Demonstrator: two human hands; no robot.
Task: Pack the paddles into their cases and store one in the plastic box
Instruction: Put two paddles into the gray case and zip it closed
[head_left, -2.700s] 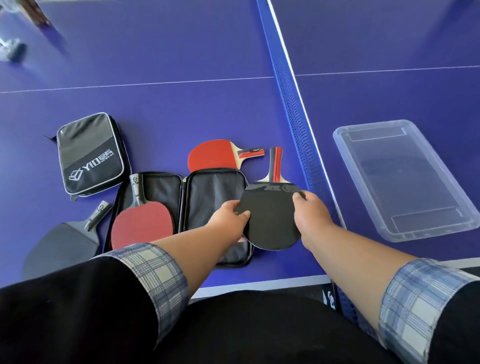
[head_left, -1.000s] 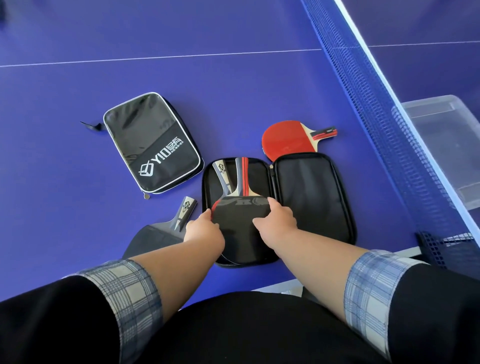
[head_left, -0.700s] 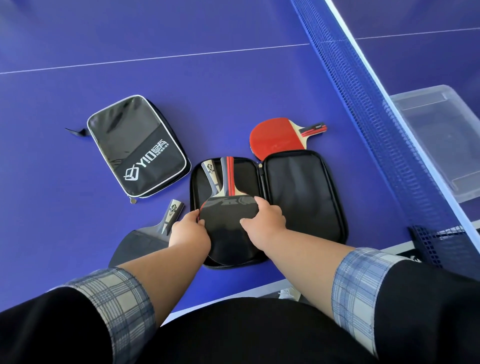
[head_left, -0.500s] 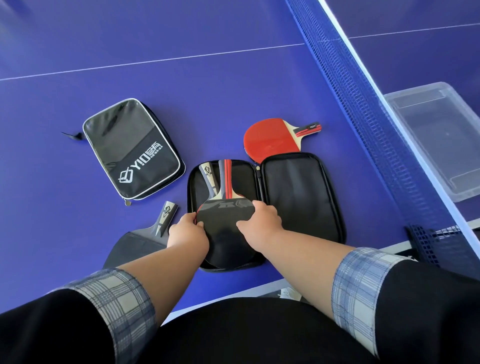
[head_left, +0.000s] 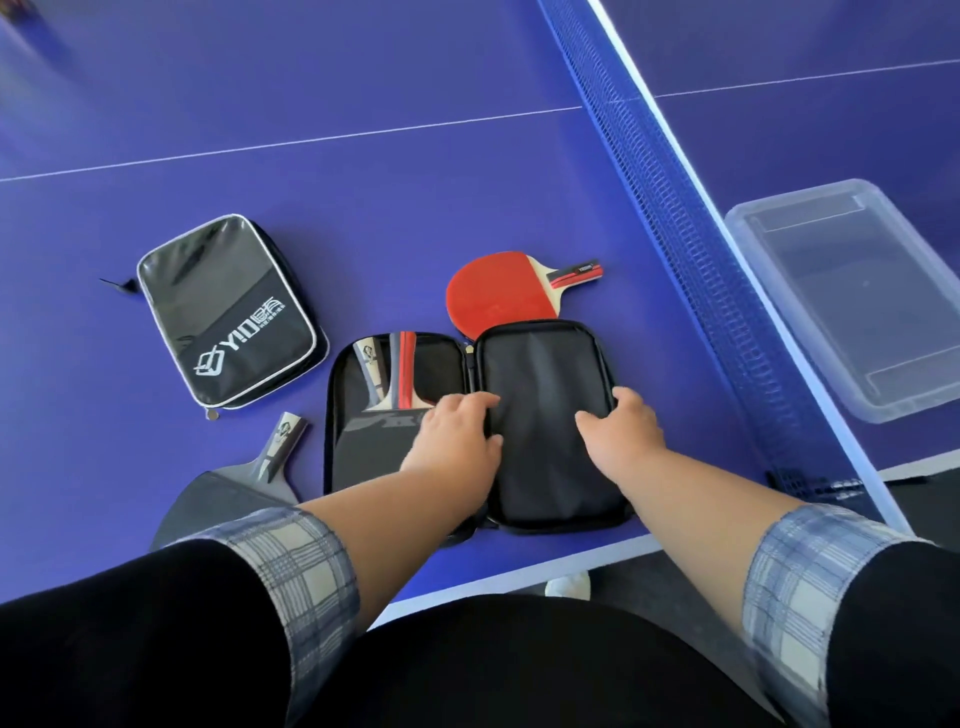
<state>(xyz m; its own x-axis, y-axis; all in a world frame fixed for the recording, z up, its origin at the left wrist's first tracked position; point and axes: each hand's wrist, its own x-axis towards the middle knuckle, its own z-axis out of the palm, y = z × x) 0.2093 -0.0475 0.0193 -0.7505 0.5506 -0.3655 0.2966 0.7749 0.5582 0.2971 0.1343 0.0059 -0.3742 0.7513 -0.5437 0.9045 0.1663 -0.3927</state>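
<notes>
An open black case (head_left: 545, 457) lies at the near table edge. Its left half holds two paddles, a black-faced paddle (head_left: 374, 447) on top with both handles pointing away from me. My left hand (head_left: 457, 441) rests with spread fingers over the case's spine. My right hand (head_left: 626, 431) curls its fingers over the outer edge of the empty right half. A red paddle (head_left: 493, 296) lies just behind the case. A dark paddle (head_left: 228, 493) lies at the left, partly under my sleeve. A closed black case (head_left: 228, 312) sits at the far left.
A clear plastic box (head_left: 852, 296) stands empty on the right, beyond the blue net (head_left: 691, 249) that runs diagonally between it and the cases. The white-edged table rim (head_left: 571, 561) is right in front of me.
Both hands have let go of the black-faced paddle, which now lies in the case's left half. They have moved right onto the empty right half.
</notes>
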